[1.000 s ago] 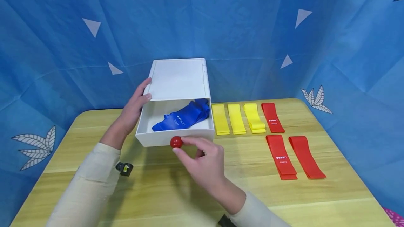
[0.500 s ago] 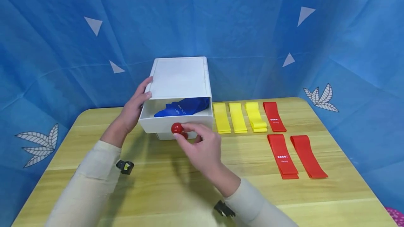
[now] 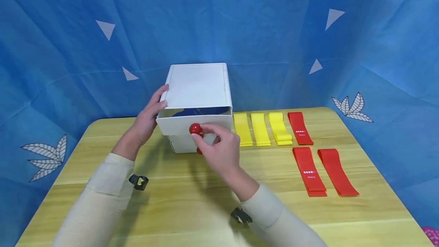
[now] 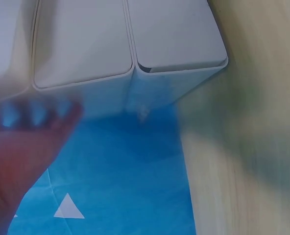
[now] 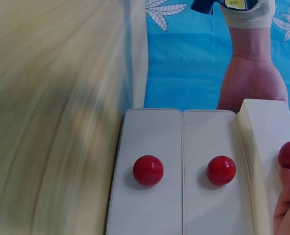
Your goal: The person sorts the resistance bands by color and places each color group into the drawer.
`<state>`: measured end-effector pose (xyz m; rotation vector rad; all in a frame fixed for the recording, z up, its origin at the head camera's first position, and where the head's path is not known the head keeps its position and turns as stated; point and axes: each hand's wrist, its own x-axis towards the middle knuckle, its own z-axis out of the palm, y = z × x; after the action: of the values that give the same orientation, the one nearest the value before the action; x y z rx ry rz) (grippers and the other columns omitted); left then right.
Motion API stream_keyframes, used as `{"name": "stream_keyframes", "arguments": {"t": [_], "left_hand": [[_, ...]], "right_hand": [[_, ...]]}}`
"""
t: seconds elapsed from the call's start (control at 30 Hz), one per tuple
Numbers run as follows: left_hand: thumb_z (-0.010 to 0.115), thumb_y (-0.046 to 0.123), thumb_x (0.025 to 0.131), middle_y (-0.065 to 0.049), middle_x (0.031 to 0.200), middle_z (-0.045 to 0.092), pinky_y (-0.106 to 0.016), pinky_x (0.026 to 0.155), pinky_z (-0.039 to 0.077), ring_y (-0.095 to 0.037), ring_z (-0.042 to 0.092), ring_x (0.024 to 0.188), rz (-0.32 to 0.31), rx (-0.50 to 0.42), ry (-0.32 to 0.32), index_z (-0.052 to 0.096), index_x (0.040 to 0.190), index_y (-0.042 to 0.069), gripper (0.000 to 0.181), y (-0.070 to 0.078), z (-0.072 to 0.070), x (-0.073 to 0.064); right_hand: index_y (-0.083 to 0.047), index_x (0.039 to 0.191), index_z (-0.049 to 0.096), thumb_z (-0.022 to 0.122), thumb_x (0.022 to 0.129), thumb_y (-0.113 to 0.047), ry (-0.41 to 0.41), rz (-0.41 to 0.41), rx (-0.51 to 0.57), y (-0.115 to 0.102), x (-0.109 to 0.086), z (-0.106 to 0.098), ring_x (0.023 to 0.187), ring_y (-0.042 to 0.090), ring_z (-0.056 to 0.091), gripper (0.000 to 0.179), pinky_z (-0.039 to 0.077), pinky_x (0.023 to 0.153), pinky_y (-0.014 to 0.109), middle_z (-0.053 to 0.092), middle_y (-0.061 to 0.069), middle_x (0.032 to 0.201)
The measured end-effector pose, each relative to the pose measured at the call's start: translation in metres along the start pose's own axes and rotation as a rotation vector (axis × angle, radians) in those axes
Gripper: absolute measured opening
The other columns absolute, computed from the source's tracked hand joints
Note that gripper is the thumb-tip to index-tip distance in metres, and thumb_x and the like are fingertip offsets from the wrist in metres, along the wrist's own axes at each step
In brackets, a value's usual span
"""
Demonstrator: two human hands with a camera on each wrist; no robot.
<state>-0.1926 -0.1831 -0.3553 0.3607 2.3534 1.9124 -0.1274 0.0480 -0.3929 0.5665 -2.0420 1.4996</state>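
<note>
A small white cabinet (image 3: 200, 87) stands at the back of the table. Its top drawer (image 3: 173, 125) is partly pulled out, and a strip of dark blue band (image 3: 209, 111) shows in the gap. My right hand (image 3: 223, 151) pinches the drawer's round red knob (image 3: 195, 128) between thumb and forefinger. Against the cabinet's left side rests my left hand (image 3: 146, 119), fingers fairly straight and touching the wall. Two lower drawers, each with a red knob (image 5: 221, 170), sit closed in the right wrist view.
Right of the cabinet lie several folded yellow bands (image 3: 260, 129) in a row. Beside and in front of them are three red bands (image 3: 309, 172), some printed "Heavy". A blue patterned cloth (image 3: 274, 41) hangs behind the wooden table (image 3: 171, 209).
My right hand has moved away from me with the knob, and the drawer has slid inward. Less of the blue band shows. My left hand stays on the cabinet's side.
</note>
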Motion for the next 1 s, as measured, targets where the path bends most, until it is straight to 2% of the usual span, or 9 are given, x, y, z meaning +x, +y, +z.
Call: {"name": "stream_keyframes", "arguments": {"t": [0.37, 0.53, 0.7, 1.0], "left_hand": [[0.035, 0.048, 0.103, 0.005, 0.165, 0.000, -0.063, 0.112, 0.014, -0.027, 0.006, 0.148, -0.026, 0.038, 0.022, 0.015, 0.160, 0.038, 0.061, -0.001, 0.002, 0.002], [0.034, 0.045, 0.104, 0.006, 0.165, 0.002, -0.060, 0.113, 0.017, -0.026, 0.009, 0.147, -0.013, 0.003, 0.028, 0.016, 0.160, 0.035, 0.060, -0.001, 0.000, 0.001], [0.033, 0.043, 0.104, 0.005, 0.165, 0.005, -0.061, 0.112, 0.017, -0.026, 0.009, 0.147, -0.009, -0.010, 0.049, 0.018, 0.160, 0.033, 0.059, -0.001, 0.000, 0.000], [0.032, 0.040, 0.105, 0.003, 0.165, 0.008, -0.063, 0.111, 0.017, -0.026, 0.011, 0.147, 0.006, 0.026, 0.088, 0.019, 0.160, 0.031, 0.057, -0.003, 0.005, 0.001]], "right_hand": [[-0.013, 0.101, 0.079, 0.081, 0.086, -0.023, 0.015, 0.022, -0.027, 0.009, 0.012, 0.005, 0.044, 0.006, 0.044, 0.019, 0.041, 0.042, 0.028, 0.073, -0.005, 0.092], [-0.012, 0.101, 0.078, 0.082, 0.085, -0.022, 0.023, 0.013, -0.030, 0.010, 0.017, 0.008, 0.044, 0.007, 0.044, 0.020, 0.041, 0.043, 0.028, 0.073, -0.004, 0.092], [-0.012, 0.101, 0.078, 0.082, 0.084, -0.023, 0.025, 0.008, -0.026, 0.013, 0.022, 0.010, 0.046, 0.011, 0.046, 0.020, 0.041, 0.044, 0.028, 0.073, -0.004, 0.092], [-0.011, 0.103, 0.077, 0.081, 0.085, -0.021, 0.042, -0.012, -0.016, 0.017, 0.019, 0.012, 0.047, 0.012, 0.047, 0.021, 0.042, 0.045, 0.027, 0.073, -0.003, 0.095]]}}
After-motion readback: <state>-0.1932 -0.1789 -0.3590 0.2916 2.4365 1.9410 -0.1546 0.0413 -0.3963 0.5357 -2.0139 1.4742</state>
